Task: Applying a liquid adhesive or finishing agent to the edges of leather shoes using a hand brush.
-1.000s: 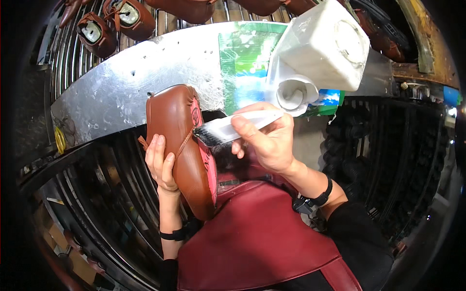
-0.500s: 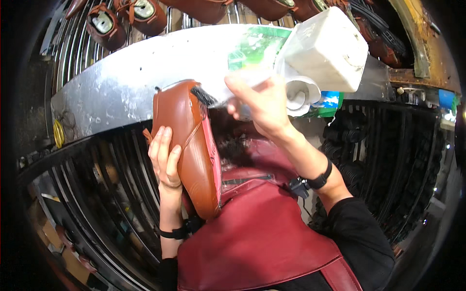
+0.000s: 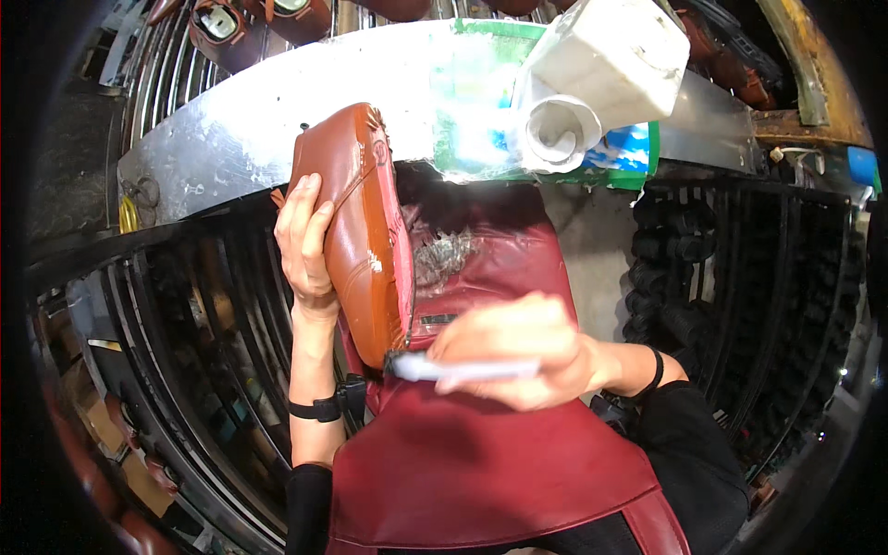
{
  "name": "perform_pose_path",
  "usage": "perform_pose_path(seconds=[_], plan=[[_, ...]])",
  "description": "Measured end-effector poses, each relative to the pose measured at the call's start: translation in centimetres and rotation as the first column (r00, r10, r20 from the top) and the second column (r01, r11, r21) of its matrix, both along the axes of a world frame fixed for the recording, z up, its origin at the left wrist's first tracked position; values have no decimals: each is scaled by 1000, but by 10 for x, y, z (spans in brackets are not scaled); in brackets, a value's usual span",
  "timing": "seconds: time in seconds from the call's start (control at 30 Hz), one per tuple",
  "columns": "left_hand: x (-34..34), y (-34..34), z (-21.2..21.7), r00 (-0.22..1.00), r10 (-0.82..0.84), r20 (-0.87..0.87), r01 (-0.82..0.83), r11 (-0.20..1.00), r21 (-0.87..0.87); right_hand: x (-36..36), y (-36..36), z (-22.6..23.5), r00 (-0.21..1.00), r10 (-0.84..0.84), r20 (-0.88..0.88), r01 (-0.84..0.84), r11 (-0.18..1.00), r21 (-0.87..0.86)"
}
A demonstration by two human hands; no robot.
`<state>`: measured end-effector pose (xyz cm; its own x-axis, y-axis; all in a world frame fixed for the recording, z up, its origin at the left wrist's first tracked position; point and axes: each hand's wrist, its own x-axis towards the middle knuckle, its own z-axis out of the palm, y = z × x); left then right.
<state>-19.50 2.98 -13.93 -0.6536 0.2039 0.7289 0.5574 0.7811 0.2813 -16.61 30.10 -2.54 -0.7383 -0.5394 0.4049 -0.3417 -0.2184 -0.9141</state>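
Head view, shoe (image 3: 356, 240) partly hiding bench (image 3: 222, 134), white container (image 3: 610, 60)

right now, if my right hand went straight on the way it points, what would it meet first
Leading with its brush, the right hand would likely meet the near end of the brown shoe first; the bristles look right at its edge, but blur and depth leave contact unclear.

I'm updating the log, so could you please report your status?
Left hand holding brown shoe. Right hand gripping brush, bristles at shoe's near end. No obstruction visible between them.
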Motion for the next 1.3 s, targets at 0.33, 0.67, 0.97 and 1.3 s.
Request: perform_pose_path(seconds=[0.33,0.67,0.97,1.3], plan=[[-3,13,29,988,99,115,-93,994,-54,-26,10,29,989,-87,118,80,994,69],[-46,25,99,879,92,468,-146,986,80,-76,11,84,982,-62,-178,77,994,76],[-108,-10,133,725,-228,650,76,964,253,-153,3,65,953,-168,-252,160,986,-52],[-88,-22,76,766,-542,345,-124,402,907,-78,55,-34,525,-822,220,825,555,103]])
